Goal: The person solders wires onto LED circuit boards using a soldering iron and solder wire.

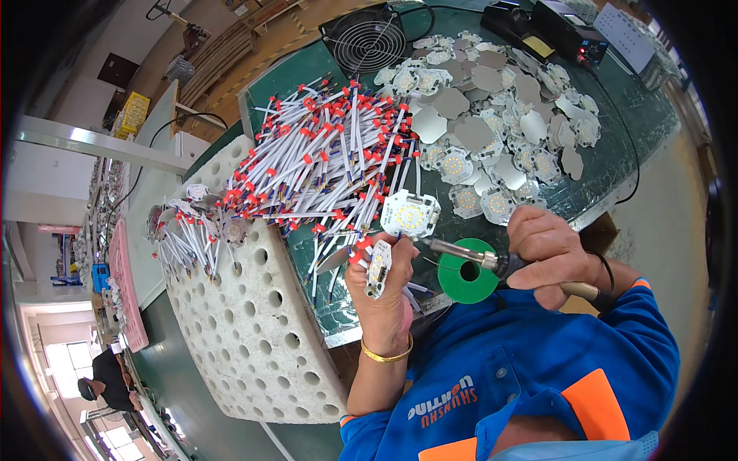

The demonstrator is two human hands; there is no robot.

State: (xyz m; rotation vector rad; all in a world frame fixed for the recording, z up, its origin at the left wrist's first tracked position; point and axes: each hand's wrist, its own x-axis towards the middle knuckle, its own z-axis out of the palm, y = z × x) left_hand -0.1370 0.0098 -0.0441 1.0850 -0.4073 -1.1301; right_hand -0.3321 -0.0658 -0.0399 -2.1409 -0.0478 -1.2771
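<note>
My left hand (384,296) is closed around white LED boards; one LED board (411,213) with yellow dots faces up above the fingertips, and a second LED board (377,269) stands edge-on in the palm. Red-clipped wires run beside these fingers. In my right hand (550,250) is a soldering iron (500,263), gripped by its handle, its metal tip pointing left close to my left thumb and the lower edge of the upper board. Whether the tip touches the board I cannot tell. Under the iron lies a green spool (467,288), with a thin strand reaching toward the left hand.
White wires with red clips (323,154) are heaped left; loose LED boards (492,131) pile up right. Behind stand a black fan (367,46) and a soldering station (576,38) with a cord. A holed white panel (246,330) carries wired boards (196,219). Another person (111,380) is far left.
</note>
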